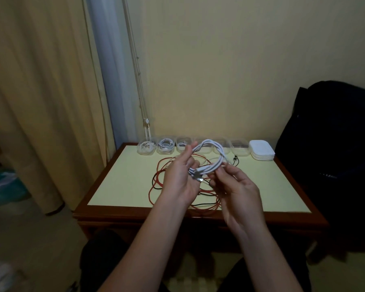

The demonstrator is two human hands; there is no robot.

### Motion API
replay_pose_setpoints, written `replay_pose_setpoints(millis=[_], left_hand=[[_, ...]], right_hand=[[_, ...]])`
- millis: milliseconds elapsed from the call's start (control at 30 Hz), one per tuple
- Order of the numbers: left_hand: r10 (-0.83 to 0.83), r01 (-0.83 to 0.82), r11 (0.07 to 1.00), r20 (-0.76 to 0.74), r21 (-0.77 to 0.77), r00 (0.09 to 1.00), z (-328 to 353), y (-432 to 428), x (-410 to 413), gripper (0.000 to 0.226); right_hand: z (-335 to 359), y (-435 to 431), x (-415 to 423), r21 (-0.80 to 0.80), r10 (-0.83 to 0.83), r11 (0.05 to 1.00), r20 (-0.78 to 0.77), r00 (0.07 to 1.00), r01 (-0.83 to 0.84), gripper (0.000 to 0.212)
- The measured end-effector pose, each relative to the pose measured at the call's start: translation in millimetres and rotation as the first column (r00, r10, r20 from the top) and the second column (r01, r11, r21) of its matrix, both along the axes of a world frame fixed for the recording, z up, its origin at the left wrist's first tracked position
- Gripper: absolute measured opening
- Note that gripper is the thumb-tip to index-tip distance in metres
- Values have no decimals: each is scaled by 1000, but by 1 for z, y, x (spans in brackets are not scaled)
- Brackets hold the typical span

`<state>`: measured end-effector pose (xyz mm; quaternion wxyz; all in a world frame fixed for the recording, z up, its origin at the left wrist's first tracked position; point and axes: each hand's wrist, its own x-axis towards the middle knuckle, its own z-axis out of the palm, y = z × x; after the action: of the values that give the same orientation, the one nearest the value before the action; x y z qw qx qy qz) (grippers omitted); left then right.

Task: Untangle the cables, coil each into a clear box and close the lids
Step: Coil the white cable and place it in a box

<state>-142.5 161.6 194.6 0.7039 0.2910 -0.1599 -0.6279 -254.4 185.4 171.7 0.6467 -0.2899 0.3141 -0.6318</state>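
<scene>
Now the white cable loops between left hand and right hand.

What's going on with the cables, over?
Both busy: left hand and right hand grip the coiled white cable. Red-and-black tangle below on table. Open boxes, lids stacked.

small wood-edged table, red/black cables mid-frame, clear boxes and stacked lids along the far edge
</scene>
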Motion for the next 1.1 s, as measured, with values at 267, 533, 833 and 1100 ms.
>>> replay_pose_setpoints(millis=[267, 533, 833, 1100], left_hand=[[243, -242, 969, 396, -54, 885, -12, 0, 5, 20], [35, -21, 997, 185, -79, 982, -7, 3, -1, 25], [-43, 51, 998, 156, -47, 987, 1, 9, 0, 24], [-46, 47, 999, 94, -14, 994, 7, 6, 13, 23]], right_hand=[[-2, 5, 3, -19, 224, 974, -55, 973, -225, 14], [-3, 0, 0, 8, 196, 981, -28, 980, -196, 20], [-4, 5, 1, -80, 63, 992, -323, 944, -93, 34], [-6, 10, -9, -364, -137, 919, -658, 741, -154, 28]])
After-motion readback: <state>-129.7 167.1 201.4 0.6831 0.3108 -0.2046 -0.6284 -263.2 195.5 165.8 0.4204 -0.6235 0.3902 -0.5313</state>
